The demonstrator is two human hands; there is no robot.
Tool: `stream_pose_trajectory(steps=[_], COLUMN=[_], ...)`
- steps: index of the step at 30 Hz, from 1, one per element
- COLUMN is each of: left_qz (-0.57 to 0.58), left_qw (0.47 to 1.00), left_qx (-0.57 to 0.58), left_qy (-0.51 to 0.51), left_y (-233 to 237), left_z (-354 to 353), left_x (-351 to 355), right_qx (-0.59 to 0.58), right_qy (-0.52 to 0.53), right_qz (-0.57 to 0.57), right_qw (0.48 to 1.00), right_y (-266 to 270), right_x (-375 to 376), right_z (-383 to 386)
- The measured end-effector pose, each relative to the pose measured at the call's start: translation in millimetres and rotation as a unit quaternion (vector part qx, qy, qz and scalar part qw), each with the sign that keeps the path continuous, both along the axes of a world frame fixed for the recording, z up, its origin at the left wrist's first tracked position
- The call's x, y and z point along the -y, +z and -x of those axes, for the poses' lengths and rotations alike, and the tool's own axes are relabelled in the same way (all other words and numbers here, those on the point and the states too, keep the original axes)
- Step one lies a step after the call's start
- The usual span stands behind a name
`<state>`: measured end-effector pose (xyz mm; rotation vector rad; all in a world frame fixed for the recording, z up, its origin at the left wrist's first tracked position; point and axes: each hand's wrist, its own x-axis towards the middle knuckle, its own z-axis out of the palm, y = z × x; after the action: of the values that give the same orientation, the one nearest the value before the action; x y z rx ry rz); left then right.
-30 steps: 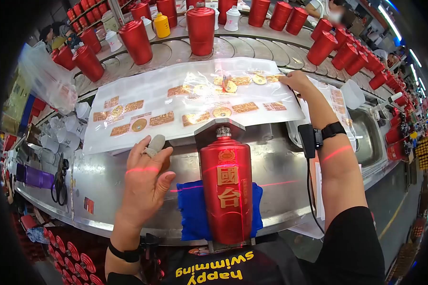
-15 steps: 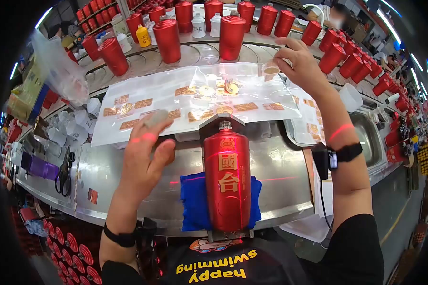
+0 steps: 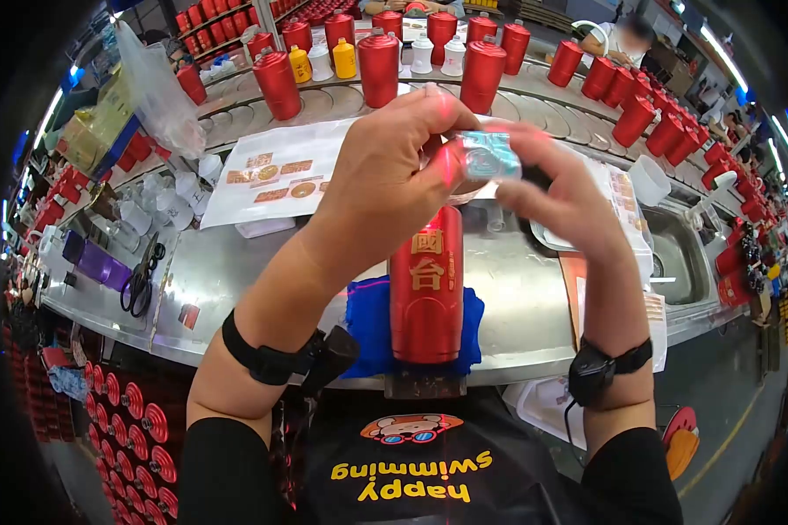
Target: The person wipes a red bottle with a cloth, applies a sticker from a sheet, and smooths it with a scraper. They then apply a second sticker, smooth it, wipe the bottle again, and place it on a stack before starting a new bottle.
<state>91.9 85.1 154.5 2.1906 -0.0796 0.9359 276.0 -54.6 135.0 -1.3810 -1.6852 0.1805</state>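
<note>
My left hand (image 3: pixel 394 162) is closed in a pinch on the left edge of a small clear decal film (image 3: pixel 486 156) that shines teal. Beside the film's right edge is my right hand (image 3: pixel 573 197), blurred, its thumb and fingers apart. Below both hands a red bottle (image 3: pixel 425 306) with gold characters lies on a blue cloth (image 3: pixel 372 319) in a metal holder (image 3: pixel 425 385); its neck is hidden behind my hands. A white sheet (image 3: pixel 228 197) of gold decals lies beyond, partly covered by my left hand.
Red bottles (image 3: pixel 379 70) stand along a conveyor (image 3: pixel 236 114) at the back, among white and yellow ones. On the left are scissors (image 3: pixel 140 276), a purple object (image 3: pixel 96 265) and clear cups. A sink (image 3: pixel 678 249) is at right. Another person (image 3: pixel 617 44) sits far right.
My right hand has brought the clear film from the back right to above the bottle. My left hand has risen to meet it and now pinches the film. The view has shifted.
</note>
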Motion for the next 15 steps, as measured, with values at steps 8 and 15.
stream_pose_trajectory(steps=[8, 15], left_qz=[0.326, 0.46], left_qw=[0.939, 0.885], left_qx=[0.097, 0.057], left_qy=[-0.056, -0.051], left_y=[-28.7, -65.7], left_z=[26.4, 72.2], left_x=[30.7, 53.4], right_qx=[-0.08, -0.121], right_qy=[0.028, 0.0], right_qz=[0.0, 0.102], right_qw=[0.996, 0.987], right_y=[-41.3, -28.7], right_x=[28.6, 69.6], right_z=[37.9, 64.9])
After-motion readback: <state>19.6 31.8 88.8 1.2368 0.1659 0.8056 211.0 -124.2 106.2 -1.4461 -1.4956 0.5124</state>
